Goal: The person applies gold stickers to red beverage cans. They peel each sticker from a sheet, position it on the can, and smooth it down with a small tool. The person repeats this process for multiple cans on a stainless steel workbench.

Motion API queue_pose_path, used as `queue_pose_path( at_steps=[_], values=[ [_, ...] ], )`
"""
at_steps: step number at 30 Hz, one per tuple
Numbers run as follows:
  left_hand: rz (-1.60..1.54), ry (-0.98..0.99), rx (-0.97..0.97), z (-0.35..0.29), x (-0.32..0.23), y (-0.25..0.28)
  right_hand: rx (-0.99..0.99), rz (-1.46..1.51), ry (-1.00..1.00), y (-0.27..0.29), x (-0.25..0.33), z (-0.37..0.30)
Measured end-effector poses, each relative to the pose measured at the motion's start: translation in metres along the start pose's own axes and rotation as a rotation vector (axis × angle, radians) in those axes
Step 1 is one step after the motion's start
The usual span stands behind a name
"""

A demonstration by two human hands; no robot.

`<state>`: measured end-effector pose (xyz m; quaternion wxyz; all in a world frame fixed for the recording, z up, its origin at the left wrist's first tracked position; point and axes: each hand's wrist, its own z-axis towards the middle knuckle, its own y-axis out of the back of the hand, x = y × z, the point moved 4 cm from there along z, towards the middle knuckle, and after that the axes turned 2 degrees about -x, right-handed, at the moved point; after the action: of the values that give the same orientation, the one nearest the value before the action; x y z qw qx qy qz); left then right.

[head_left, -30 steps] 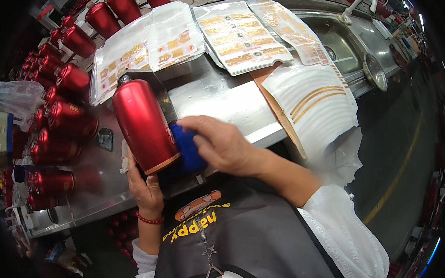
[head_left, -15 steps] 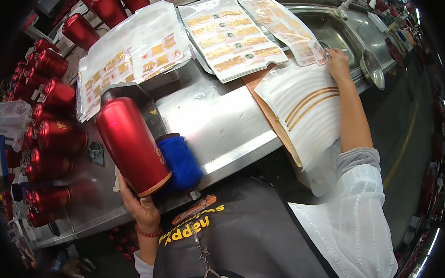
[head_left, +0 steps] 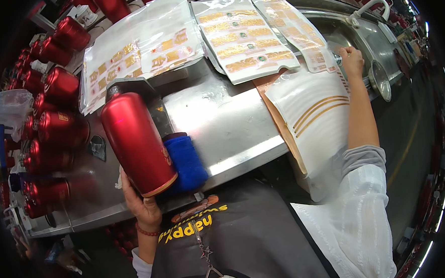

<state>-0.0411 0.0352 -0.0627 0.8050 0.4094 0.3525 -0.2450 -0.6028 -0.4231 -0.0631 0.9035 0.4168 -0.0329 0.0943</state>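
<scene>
A glossy red bottle-shaped vessel point(head_left: 134, 138) with a gold rim leans at a tilt on a dark stand point(head_left: 147, 90). My left hand point(head_left: 144, 206) grips its lower end from the near left side; part of the fingers is hidden behind it. Against its right side lies a blue cloth point(head_left: 189, 161). My right hand point(head_left: 353, 61) is reached out to the sink's near edge, fingers bent together around a small, shiny item too small to name. Beside those fingers ends a transfer sheet point(head_left: 297, 32) with gold prints. Below the forearm lies a white sheet point(head_left: 313, 99) with curved gold stripes.
More gold-printed sheets point(head_left: 247, 37) lie in stacks along the back of the metal table point(head_left: 216, 114). A sink point(head_left: 337, 32) with a white faucet point(head_left: 371, 5) and a round metal strainer point(head_left: 379, 80) is at right. Several red vessels point(head_left: 63, 129) crowd the left.
The whole view has shifted slightly. My right hand has moved a little right, away from the printed sheet's corner, and the shiny item at its fingers shows more clearly. My left hand stays on the vessel.
</scene>
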Motion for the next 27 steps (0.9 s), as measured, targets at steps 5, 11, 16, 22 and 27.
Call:
queue_pose_path(
  at_steps=[5,11,16,22,27],
  values=[
    [0.025,0.03,-0.022,-0.006,0.002,0.004,0.477,0.654,-0.037,-0.009,0.156,0.05],
    [0.235,-0.025,-0.004,0.007,-0.011,0.004,0.521,-0.158,0.446,-0.122,0.201,0.049],
    [0.256,-0.132,-0.008,0.023,-0.014,0.011,0.212,0.066,0.679,-0.061,0.232,0.057],
    [0.364,-0.206,-0.013,0.03,-0.029,0.017,0.486,0.56,0.718,0.109,0.372,0.001],
    [0.267,-0.148,-0.012,0.025,-0.018,0.015,0.658,0.88,1.083,0.199,0.465,-0.04]
  ],
)
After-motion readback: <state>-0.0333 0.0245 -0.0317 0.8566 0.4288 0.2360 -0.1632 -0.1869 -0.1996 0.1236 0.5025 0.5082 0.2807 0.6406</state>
